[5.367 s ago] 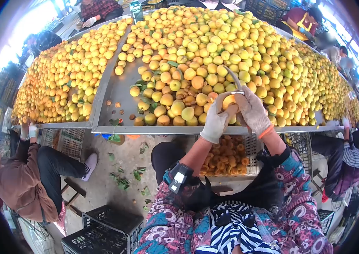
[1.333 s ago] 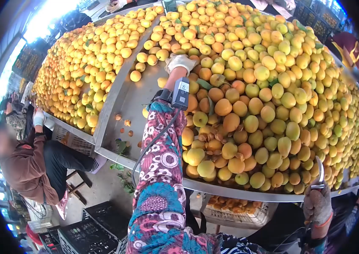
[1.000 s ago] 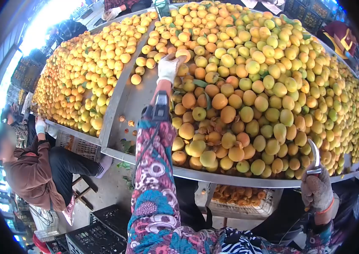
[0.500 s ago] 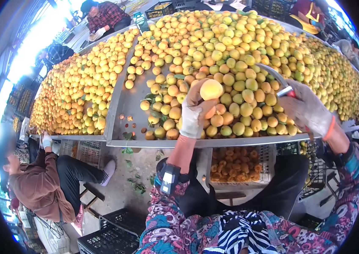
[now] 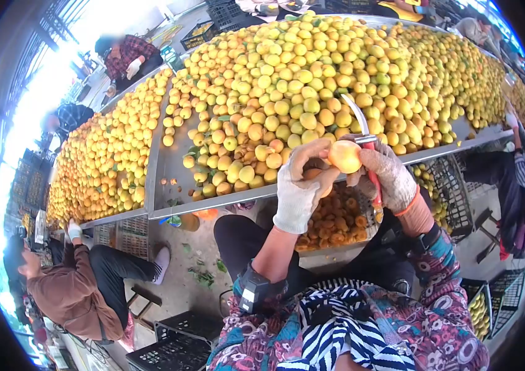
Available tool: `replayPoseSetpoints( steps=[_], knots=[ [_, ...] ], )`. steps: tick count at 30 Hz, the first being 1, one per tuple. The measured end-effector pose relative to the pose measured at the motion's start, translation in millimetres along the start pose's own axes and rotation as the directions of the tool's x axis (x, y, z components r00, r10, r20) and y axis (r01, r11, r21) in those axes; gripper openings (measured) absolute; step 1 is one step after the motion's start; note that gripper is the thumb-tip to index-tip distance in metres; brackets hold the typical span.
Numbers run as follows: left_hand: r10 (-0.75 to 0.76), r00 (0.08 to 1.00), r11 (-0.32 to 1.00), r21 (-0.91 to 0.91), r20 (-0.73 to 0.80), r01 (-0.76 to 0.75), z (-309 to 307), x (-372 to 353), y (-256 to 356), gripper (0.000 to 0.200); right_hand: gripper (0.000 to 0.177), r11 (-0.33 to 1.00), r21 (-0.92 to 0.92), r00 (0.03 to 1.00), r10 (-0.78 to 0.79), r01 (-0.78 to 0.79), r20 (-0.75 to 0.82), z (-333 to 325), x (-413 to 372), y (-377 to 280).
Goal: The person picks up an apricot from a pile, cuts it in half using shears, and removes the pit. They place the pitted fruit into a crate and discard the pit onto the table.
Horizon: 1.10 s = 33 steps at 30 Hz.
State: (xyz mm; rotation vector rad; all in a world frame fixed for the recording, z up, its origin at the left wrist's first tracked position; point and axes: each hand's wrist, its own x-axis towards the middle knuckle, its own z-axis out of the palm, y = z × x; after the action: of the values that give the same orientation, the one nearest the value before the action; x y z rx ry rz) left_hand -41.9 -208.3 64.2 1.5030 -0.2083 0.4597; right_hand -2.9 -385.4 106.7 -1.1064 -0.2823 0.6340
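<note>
I'm watching my left hand pinching an apricot over the fruit-heaped metal table's front edge. My right hand is clenching a curved knife just beside it, and a co-worker is sitting nearby.

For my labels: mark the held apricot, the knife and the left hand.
apricot point(image 5: 344, 156), head view, middle of its skin.
knife point(image 5: 355, 113), head view, curved blade.
left hand point(image 5: 297, 196), head view, back of the glove.

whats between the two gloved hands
One apricot, held in the left hand and close against the right hand, which grips a knife; head view.
</note>
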Motion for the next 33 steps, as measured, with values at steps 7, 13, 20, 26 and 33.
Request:
replayPoseSetpoints(
  steps=[7, 13, 20, 26, 33],
  knots=[
    [0.11, 0.989, 0.987, 0.108, 0.098, -0.12, 38.7, -22.9, 23.8, 0.061, 0.046, 0.975, -0.046, 0.971, -0.22, 0.217, -0.093, -7.0, -51.9, 1.7],
    [0.3, 0.93, 0.913, 0.218, 0.211, -0.344, 67.3, -17.5, 38.7, 0.064, 0.041, 0.94, -0.181, 0.923, -0.323, 0.288, -0.208, -11.2, -81.3, -6.6],
    [0.317, 0.915, 0.927, 0.121, 0.25, -0.354, 95.6, -19.0, 42.9, 0.063, 0.045, 0.907, -0.237, 0.88, -0.404, 0.349, -0.251, -19.7, -109.5, -20.0],
    [0.375, 0.872, 0.902, 0.092, 0.313, -0.421, 105.4, -14.8, 51.1, 0.062, 0.05, 0.872, -0.307, 0.852, -0.461, 0.382, -0.248, -21.6, -123.3, -26.8],
    [0.302, 0.841, 0.902, 0.151, 0.449, -0.404, 113.6, -7.8, 64.6, 0.066, 0.055, 0.94, -0.173, 0.896, -0.334, 0.294, -0.293, -35.2, -144.6, -37.7]
  ],
)
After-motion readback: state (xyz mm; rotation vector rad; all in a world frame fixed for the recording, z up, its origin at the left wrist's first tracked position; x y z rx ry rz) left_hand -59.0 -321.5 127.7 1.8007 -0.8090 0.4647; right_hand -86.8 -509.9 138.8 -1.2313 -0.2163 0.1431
